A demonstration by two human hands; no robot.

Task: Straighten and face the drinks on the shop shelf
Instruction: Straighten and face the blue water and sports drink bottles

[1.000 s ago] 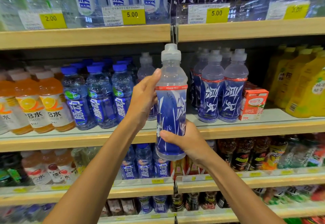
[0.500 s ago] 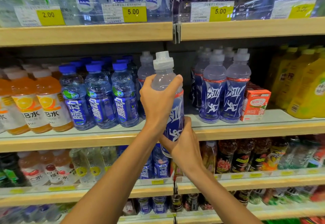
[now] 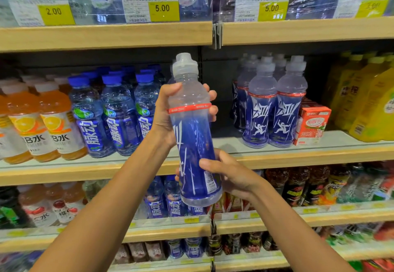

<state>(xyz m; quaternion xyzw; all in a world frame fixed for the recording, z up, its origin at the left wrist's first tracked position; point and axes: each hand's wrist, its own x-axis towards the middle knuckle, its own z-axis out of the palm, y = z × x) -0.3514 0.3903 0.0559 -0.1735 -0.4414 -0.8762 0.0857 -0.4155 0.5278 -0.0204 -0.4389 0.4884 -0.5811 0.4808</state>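
grip: left hand [image 3: 164, 118] is wrapping round the blue sports bottle [image 3: 191, 135] up by its shoulder, right hand [image 3: 232, 175] is clutching the lower half | where: bottle's hanging in the air in front of the middle shelf [image 3: 309, 156], label turned half sideways | progress: twin bottles [image 3: 259, 118] are already sitting faced, this one's waiting on a spot in the gap beside them, I reckon

Head view faces the shelves [image 3: 106, 37] closely, level.

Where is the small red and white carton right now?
In the head view, the red and white carton stands on the middle shelf, right of centre, between the blue sports bottles and the yellow juice bottles.
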